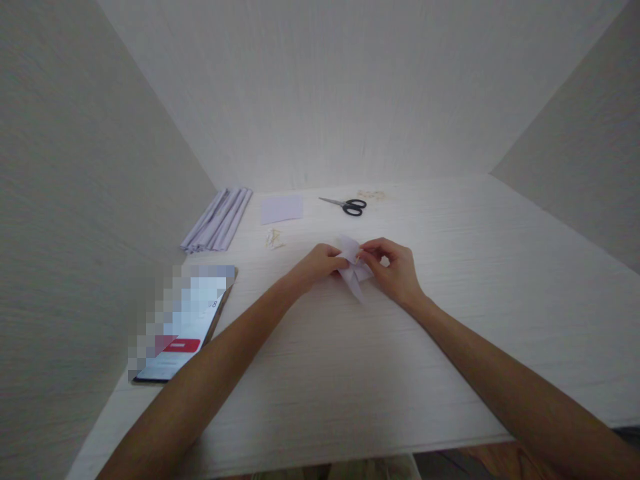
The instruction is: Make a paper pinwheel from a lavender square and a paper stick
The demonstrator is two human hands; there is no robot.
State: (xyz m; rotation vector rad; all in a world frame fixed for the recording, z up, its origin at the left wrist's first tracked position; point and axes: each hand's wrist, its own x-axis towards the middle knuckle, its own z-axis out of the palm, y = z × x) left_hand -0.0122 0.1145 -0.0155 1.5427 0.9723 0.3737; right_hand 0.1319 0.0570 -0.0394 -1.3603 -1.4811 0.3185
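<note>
Folded paper (354, 267) sat near the middle of the white table (450, 280), pinched between both hands. Its long axis ran from an upper flap by the fingertips down to a point aimed at the near edge. Left hand (320, 263) gripped its left side; right hand (393, 270) gripped its right. Fingers hid the middle folds, so the exact shape was hard to make out.

Pale wood-grain table (475, 320) enclosed by plain whitish walls (350, 87), softly lit.
</note>
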